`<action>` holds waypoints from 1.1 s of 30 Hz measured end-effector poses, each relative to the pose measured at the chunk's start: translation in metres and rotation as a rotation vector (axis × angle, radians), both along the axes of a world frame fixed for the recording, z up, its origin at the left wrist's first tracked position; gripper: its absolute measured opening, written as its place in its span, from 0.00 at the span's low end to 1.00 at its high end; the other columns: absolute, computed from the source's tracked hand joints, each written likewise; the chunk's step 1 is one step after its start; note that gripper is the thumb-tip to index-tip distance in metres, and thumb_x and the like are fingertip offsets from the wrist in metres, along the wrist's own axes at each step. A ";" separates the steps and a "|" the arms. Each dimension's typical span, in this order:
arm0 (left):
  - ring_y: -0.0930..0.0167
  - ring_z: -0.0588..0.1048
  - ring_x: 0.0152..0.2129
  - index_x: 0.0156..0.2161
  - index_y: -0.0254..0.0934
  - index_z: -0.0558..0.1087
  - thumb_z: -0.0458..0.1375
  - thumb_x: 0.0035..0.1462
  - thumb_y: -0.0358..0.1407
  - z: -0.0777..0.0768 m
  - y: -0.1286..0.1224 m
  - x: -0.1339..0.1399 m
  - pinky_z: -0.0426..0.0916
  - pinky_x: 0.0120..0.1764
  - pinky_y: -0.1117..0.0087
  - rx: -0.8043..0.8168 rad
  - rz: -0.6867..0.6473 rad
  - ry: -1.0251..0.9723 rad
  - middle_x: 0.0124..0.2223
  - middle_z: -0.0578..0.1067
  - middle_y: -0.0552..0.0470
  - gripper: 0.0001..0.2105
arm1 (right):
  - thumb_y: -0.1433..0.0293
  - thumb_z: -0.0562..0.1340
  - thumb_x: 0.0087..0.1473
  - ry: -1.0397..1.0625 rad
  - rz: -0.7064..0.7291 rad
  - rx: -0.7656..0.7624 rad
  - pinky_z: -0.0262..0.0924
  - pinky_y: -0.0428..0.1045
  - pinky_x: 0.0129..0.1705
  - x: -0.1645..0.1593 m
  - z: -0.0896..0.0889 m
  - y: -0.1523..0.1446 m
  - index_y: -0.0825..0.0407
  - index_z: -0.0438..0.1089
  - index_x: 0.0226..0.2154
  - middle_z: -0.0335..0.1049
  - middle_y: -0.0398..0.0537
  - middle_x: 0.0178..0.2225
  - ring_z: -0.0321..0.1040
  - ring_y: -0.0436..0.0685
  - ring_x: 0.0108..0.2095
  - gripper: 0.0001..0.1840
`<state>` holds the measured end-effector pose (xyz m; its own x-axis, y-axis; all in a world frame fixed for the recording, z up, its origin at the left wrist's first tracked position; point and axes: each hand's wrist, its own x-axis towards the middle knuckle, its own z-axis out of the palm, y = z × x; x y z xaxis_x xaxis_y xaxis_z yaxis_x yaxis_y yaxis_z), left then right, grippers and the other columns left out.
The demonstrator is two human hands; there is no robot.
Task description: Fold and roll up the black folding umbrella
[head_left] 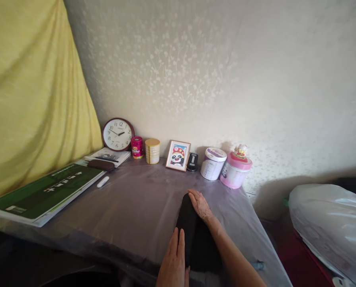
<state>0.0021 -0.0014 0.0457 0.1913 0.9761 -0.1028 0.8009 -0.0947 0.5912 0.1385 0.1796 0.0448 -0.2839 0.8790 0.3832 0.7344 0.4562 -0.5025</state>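
A long, dark piece that looks like folded black cloth lies near the front of the table, its near end wider than its far end. My left hand rests along its left edge, fingers stretched out and close together. At the far end, my right hand lies flat over the right corner, fingers extended and pointing left. Neither hand is gripping. My right forearm covers part of the cloth's right side.
Along the wall stand a clock, a pink can, a yellow-lidded tin, a framed panda picture and two tubs. A green book lies left; a plastic-covered bundle sits right of the table.
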 end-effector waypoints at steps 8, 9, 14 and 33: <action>0.66 0.46 0.61 0.62 0.29 0.38 0.49 0.46 0.28 -0.003 -0.006 0.001 0.49 0.59 0.67 0.049 0.022 -0.030 0.65 0.41 0.45 0.38 | 0.59 0.47 0.55 0.157 -0.428 -0.208 0.62 0.51 0.40 0.069 -0.005 -0.046 0.54 0.69 0.37 0.74 0.53 0.35 0.71 0.58 0.37 0.22; 0.66 0.45 0.61 0.62 0.29 0.38 0.49 0.46 0.28 -0.004 -0.006 0.000 0.49 0.59 0.67 0.050 0.021 -0.034 0.65 0.41 0.45 0.38 | 0.59 0.46 0.54 0.176 -0.426 -0.252 0.62 0.50 0.37 0.074 -0.006 -0.055 0.53 0.69 0.36 0.74 0.51 0.33 0.71 0.57 0.34 0.22; 0.68 0.45 0.62 0.62 0.27 0.37 0.50 0.46 0.28 -0.003 -0.006 -0.003 0.47 0.59 0.69 0.034 0.006 -0.091 0.65 0.42 0.44 0.39 | 0.54 0.46 0.53 0.236 -0.368 -0.371 0.61 0.46 0.25 0.069 -0.002 -0.093 0.52 0.69 0.37 0.72 0.46 0.26 0.69 0.54 0.25 0.24; 0.67 0.48 0.61 0.61 0.25 0.35 0.50 0.39 0.20 0.004 -0.005 0.000 0.48 0.59 0.71 -0.037 0.038 -0.047 0.65 0.44 0.39 0.43 | 0.58 0.58 0.46 0.411 -0.246 -0.234 0.62 0.47 0.29 -0.005 0.021 -0.084 0.53 0.71 0.37 0.72 0.47 0.25 0.70 0.58 0.30 0.19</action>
